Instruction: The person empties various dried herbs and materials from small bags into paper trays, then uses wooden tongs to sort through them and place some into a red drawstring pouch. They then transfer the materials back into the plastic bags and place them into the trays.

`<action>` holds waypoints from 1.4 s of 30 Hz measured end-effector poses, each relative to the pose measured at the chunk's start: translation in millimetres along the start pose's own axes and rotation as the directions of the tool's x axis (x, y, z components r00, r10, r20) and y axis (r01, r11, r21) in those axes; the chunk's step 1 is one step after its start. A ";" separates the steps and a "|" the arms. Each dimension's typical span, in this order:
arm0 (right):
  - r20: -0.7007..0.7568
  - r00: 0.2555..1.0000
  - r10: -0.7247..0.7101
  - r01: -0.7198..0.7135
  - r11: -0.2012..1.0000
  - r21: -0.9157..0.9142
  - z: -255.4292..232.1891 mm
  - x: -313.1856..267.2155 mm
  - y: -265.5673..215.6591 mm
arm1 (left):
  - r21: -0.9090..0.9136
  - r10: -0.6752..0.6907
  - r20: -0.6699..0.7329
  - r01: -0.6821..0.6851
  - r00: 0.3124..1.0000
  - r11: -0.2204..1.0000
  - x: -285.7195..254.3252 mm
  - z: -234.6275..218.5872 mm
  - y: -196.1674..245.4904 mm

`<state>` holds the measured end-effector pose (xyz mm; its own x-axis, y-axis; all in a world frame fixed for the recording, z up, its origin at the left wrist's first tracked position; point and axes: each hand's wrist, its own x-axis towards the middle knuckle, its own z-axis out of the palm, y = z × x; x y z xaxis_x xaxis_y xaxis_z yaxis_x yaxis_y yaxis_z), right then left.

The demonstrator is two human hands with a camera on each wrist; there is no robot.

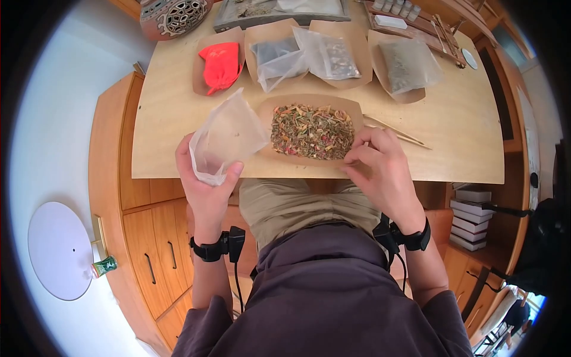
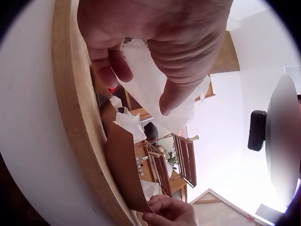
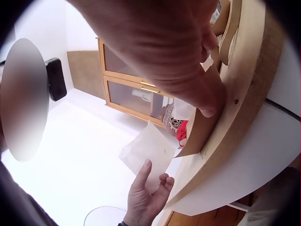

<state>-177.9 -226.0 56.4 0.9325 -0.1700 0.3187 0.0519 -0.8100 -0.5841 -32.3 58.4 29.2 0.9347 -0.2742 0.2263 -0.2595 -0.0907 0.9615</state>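
Note:
My left hand holds a translucent white pouch by its lower end, thumb on the near side, to the left of the herbs. In the left wrist view the pouch hangs between thumb and fingers. A brown paper tray filled with mixed dried herbs lies near the table's front edge. My right hand pinches the tray's near right corner, its other fingers curled. From the right wrist, the thumb lies against the outer wall of the tray.
Behind stand more paper trays, one with a red drawstring bag, others with filled pouches. Wooden tweezers lie right of the herbs. A grey tray, a patterned pot and a wooden rack line the back.

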 end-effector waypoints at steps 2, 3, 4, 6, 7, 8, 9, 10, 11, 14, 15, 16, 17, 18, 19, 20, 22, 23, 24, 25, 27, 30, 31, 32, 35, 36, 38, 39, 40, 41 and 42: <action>-0.061 0.997 0.047 -0.047 0.999 0.000 2.4 -0.2 -4.0 | -0.015 -0.007 -0.006 0.007 1.000 1.000 0.2 0.0 -1.2; -0.059 0.996 0.068 -0.069 0.997 -0.017 3.0 -1.2 -2.6 | -0.023 -0.011 -0.008 0.010 1.000 1.000 0.3 0.0 -1.4; -0.058 0.994 0.088 -0.090 0.995 -0.034 3.2 -3.3 0.9 | -0.031 -0.010 -0.006 0.009 1.000 0.999 0.4 0.9 -0.6; -0.031 0.994 0.104 -0.106 0.994 -0.042 1.0 -6.0 2.8 | -0.048 -0.008 0.001 0.008 1.000 0.999 1.2 2.6 0.9; -0.003 0.995 0.099 -0.100 0.995 -0.032 -1.3 -8.0 1.2 | -0.052 -0.005 0.005 0.005 1.000 0.999 1.4 3.2 0.8; 0.024 0.995 0.094 -0.094 0.995 -0.021 -3.2 -10.9 0.0 | -0.056 -0.001 0.009 0.001 1.000 0.998 1.6 3.7 0.8; 0.022 0.994 0.109 -0.109 0.994 0.006 -4.2 -14.8 -0.4 | -0.059 0.003 0.012 -0.002 1.000 0.998 2.0 3.5 0.7; 0.022 0.992 0.122 -0.123 0.992 0.034 -5.0 -19.8 -0.4 | -0.043 0.009 0.026 -0.008 1.000 0.999 2.1 3.0 0.6; 0.025 0.991 0.135 -0.136 0.989 0.063 -5.9 -25.0 -0.2 | -0.025 0.013 0.037 -0.012 0.999 1.000 1.5 2.2 0.6; 0.013 0.968 0.249 -0.249 0.968 0.022 -14.3 -39.1 -1.2 | -0.016 0.011 0.052 -0.010 0.999 1.000 -1.8 1.5 2.7; -0.001 0.966 0.258 -0.258 0.966 0.008 -14.5 -38.4 -1.9 | -0.021 0.007 0.057 -0.006 0.998 1.000 -3.7 1.9 3.2; -0.017 0.963 0.268 -0.269 0.963 -0.006 -14.7 -38.2 -3.0 | -0.027 0.013 0.063 -0.012 0.998 1.000 -4.4 1.8 2.5; -0.038 0.959 0.280 -0.281 0.959 -0.021 -15.1 -38.7 -3.4 | -0.033 0.022 0.071 -0.019 0.997 0.999 -3.9 1.9 1.7; -0.019 0.967 0.254 -0.255 0.967 -0.015 -13.8 -39.5 -1.1 | -0.039 0.031 0.082 -0.028 0.996 0.999 -3.7 2.2 1.3; -0.002 0.973 0.229 -0.229 0.973 -0.007 -10.7 -39.9 3.6 | -0.036 0.032 0.089 -0.029 0.996 0.999 -4.0 2.6 1.1; 0.015 0.979 0.202 -0.202 0.979 0.002 -8.4 -39.1 7.0 | -0.031 0.035 0.095 -0.032 0.995 0.999 -3.8 2.9 1.2; 0.015 0.980 0.198 -0.199 0.977 0.073 -4.8 -34.5 6.9 | -0.025 0.043 0.099 -0.040 0.994 0.999 -4.3 3.9 3.0; 0.016 0.981 0.194 -0.194 0.975 0.108 -2.4 -32.1 6.4 | -0.025 0.048 0.097 -0.046 0.994 0.999 -4.6 4.7 4.0; 0.013 0.980 0.197 -0.198 0.975 0.105 -0.3 -31.0 6.8 | -0.025 0.054 0.094 -0.051 0.994 0.998 -5.1 4.8 5.1; 0.009 0.979 0.201 -0.201 0.974 0.101 2.4 -30.2 7.9 | -0.014 0.047 0.092 -0.046 0.995 0.999 -5.5 4.5 6.2; -0.007 0.980 0.197 -0.196 0.976 0.092 7.1 -29.4 10.0 | 0.005 0.037 0.089 -0.037 0.995 0.999 -6.1 4.3 8.2; -0.029 0.983 0.180 -0.176 0.980 0.092 11.2 -28.0 10.1 | -0.002 0.021 0.077 -0.021 0.997 1.000 -7.1 6.0 9.4; -0.029 0.983 0.179 -0.175 0.979 0.099 11.3 -26.9 8.8 | 0.007 0.027 0.077 -0.027 0.997 1.000 -7.1 5.3 8.1; -0.031 0.983 0.181 -0.177 0.978 0.108 8.5 -27.3 10.4 | 0.018 0.032 0.081 -0.034 0.996 0.999 -6.9 7.7 7.0; -0.043 0.980 0.195 -0.188 0.974 0.122 7.2 -26.4 4.9 | 0.036 0.032 0.081 -0.035 0.996 0.999 -5.3 5.1 8.1; -0.060 0.982 0.179 -0.169 0.976 0.137 7.8 -27.2 5.1 | 0.041 0.028 0.080 -0.032 0.996 0.999 -5.3 4.6 9.0; -0.097 0.985 0.144 -0.126 0.978 0.166 10.9 -28.4 7.0 | 0.050 0.037 0.080 -0.041 0.996 0.998 -4.7 3.0 8.6; -0.121 0.981 0.150 -0.122 0.970 0.210 14.2 -30.7 9.2 | 0.055 0.042 0.079 -0.046 0.996 0.997 -4.9 2.0 8.4; -0.142 0.977 0.157 -0.117 0.960 0.252 18.8 -33.8 12.2 | 0.049 0.037 0.079 -0.041 0.996 0.998 -4.8 0.9 8.1; -0.163 0.973 0.163 -0.110 0.949 0.295 21.5 -34.9 13.4 | 0.043 0.032 0.078 -0.035 0.996 0.998 -4.2 -0.3 7.8; -0.192 0.967 0.164 -0.098 0.944 0.314 22.5 -33.9 11.5 | 0.037 0.025 0.076 -0.027 0.997 0.999 -3.5 -2.9 6.8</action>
<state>-200.9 -216.9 22.1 0.8419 -0.4056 0.3559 0.0700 -0.5718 -0.8174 -36.6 61.6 35.4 0.9069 -0.3481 0.2374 -0.2939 -0.1187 0.9484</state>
